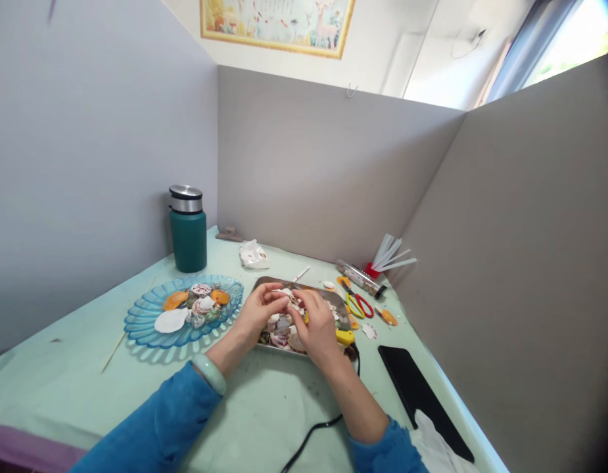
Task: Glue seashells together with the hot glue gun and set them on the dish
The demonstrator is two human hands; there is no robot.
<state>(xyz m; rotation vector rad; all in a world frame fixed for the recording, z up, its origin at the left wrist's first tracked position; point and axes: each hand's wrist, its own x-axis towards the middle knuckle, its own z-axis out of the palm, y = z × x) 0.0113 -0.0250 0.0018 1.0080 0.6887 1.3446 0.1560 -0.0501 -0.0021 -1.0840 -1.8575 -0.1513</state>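
Both hands meet over a metal tray (278,350) heaped with seashells (280,336). My left hand (261,309) has its thumb and fingers pinched on a small whitish shell (286,293). From the other side, the fingertips of my right hand (314,323) close on the same shell, partly covering it. Beside my right wrist, a yellow glue gun (345,337) with a black cord rests at the tray's right edge. Left of the tray, a blue scalloped plate (140,323) carries several shells in white, orange and striped red, grouped together.
A green bottle (188,240) stands at the back left, near a crumpled white packet (254,254). On the right are scissors (359,305), a clear tube (361,278), translucent sticks (388,252) in a red holder, loose shells and a black phone-like slab (422,397). Grey partitions surround the table.
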